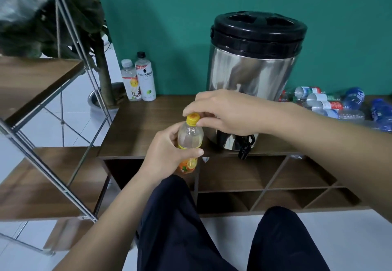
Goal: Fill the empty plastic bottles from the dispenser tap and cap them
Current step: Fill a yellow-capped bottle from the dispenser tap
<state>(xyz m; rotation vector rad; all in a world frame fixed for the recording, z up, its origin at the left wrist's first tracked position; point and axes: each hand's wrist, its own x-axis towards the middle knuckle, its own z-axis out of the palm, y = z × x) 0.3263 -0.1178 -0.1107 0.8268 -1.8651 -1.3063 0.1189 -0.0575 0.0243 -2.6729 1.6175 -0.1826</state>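
Capping the bottle in front of the dispenser

Holding the bottle (190,136) upright in mid-air before the worktop (148,126) edge, we are working on its yellow cap (193,119). Our left hand (167,154) is wrapping the labelled body from below, thumb across the front; our right hand (224,113) is reaching in from the right, fingertips pinching the cap. The long axis is running near vertical, cap straight above our left grip, so we judge any twist will turn about that axis. The bottle is looking clear above, orange-and-yellow label lower down; we cannot tell its fill level. The tap (246,145) is sitting just right of it, on the dispenser (252,66).
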